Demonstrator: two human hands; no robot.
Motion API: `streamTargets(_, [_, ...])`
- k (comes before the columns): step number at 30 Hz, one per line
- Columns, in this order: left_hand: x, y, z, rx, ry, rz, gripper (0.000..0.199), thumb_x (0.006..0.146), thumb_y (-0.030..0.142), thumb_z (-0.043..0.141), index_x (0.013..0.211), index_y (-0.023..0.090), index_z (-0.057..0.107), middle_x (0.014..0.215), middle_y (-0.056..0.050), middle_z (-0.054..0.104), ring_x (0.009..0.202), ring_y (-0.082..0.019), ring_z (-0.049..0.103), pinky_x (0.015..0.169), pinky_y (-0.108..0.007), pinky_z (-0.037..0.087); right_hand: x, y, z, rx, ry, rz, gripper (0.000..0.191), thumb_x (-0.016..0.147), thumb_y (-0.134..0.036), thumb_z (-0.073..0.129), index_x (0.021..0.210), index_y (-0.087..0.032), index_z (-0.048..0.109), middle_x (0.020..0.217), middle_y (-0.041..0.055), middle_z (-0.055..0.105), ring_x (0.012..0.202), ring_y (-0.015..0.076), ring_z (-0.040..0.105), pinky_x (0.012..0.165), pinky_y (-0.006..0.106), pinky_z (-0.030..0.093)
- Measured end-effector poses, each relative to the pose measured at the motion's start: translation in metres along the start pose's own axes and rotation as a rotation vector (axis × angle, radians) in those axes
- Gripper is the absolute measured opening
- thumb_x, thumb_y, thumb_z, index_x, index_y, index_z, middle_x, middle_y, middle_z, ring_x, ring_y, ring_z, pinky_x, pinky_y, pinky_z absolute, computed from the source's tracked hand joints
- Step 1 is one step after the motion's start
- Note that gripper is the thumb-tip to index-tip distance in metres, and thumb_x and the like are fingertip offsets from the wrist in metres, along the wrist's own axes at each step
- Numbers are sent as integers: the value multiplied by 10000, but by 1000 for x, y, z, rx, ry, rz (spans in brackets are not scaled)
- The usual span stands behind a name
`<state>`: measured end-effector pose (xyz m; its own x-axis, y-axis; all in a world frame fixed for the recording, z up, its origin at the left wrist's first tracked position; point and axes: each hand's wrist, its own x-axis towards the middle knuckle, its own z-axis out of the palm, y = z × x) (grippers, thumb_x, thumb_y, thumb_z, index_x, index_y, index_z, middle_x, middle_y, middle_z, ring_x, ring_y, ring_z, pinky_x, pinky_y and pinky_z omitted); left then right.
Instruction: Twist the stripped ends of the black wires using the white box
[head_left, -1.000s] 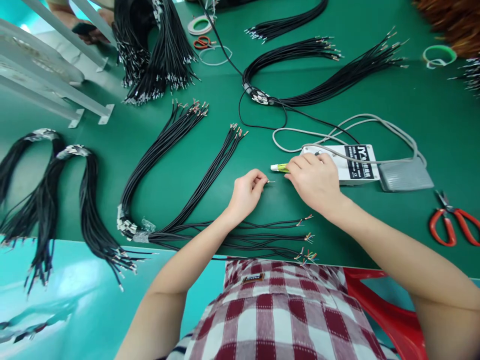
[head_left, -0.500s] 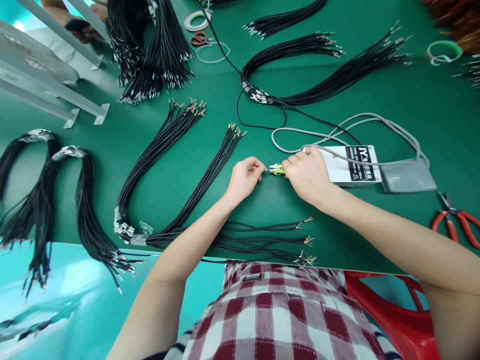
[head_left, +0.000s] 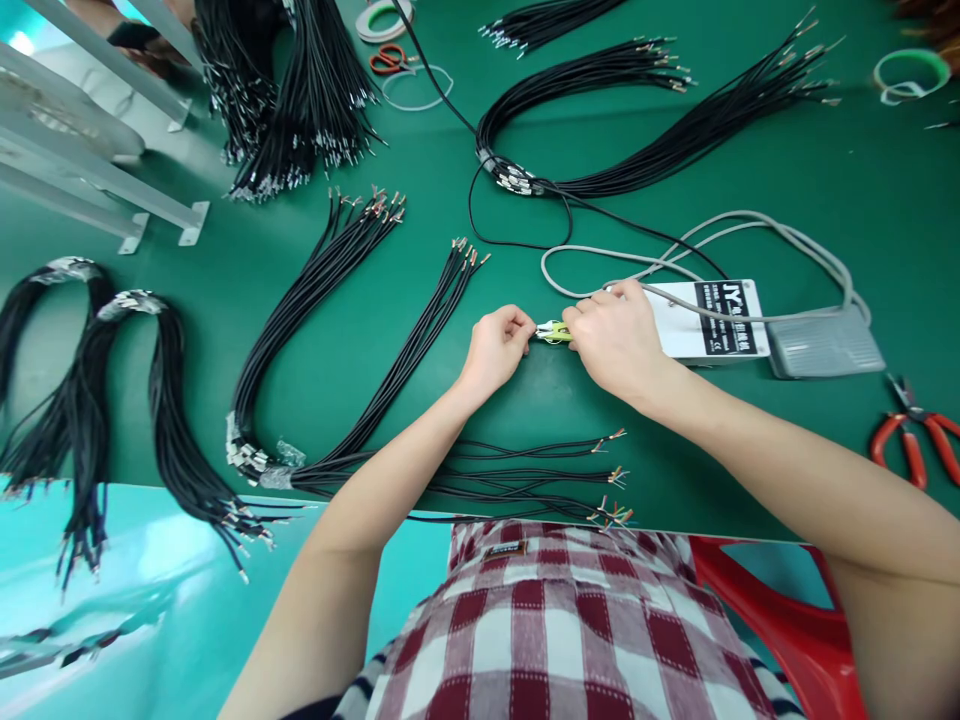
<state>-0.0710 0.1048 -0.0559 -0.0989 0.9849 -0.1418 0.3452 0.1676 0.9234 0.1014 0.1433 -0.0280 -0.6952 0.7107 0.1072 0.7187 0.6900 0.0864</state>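
In the middle of the bench, my right hand (head_left: 616,330) is wrapped around small yellow-green wire strippers (head_left: 555,332), their metal jaws pointing left. My left hand (head_left: 499,345) is closed in a pinch right at those jaws. A thin wire end seems to be between its fingertips, mostly hidden by them. Left of my hands lies a bundle of black cables (head_left: 300,290) bent into a U, with bared coloured wire ends. More of its cables (head_left: 540,480) run under my left forearm along the near edge.
A white box with a black label (head_left: 720,320) and a grey pedal (head_left: 825,343) with looped grey cord lie on the right. Red-handled pliers (head_left: 915,430) rest beyond them. Other black cable bundles (head_left: 645,165), tape rolls (head_left: 911,75) and scissors (head_left: 388,60) are farther back.
My left hand has come slightly closer to the wire strippers' jaws, narrowing the gap between them. The view has shifted a little; the right hand keeps its grip.
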Motion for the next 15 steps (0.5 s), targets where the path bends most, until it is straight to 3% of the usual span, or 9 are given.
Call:
streamTargets(4, [0,1,0,10,12,-16,110,842,174,570,732,175,582,525,31,566,492,-106,522,531,-218,373,-14,3,-18,-13,23,-26,122,941,-252,553,940,-197,662,926,99,732,958,287,591,883,458,352])
streamTargets(8, [-1,-4,0,14,15,10,100,844,181,576,745,176,591,546,25,583,515,-111,547,539,-219,378,-61,21,-30,138,247,90,274,988,-297,499,1210,-194,622,1230,114,704,1155,302,583,946,466,344])
streamTargets(11, [-1,-6,0,25,16,26,105,841,188,579,737,177,591,553,20,588,529,-116,556,545,-221,385,-100,29,-23,222,423,288,275,991,-233,460,1211,-216,624,1218,104,718,1162,299,594,933,458,377])
streamTargets(15, [-1,-3,0,26,23,7,104,839,191,570,737,182,586,547,26,576,523,-115,546,538,-220,380,-124,20,-4,272,416,320,243,974,-202,484,1139,-251,654,1209,76,729,1153,281,612,921,431,425])
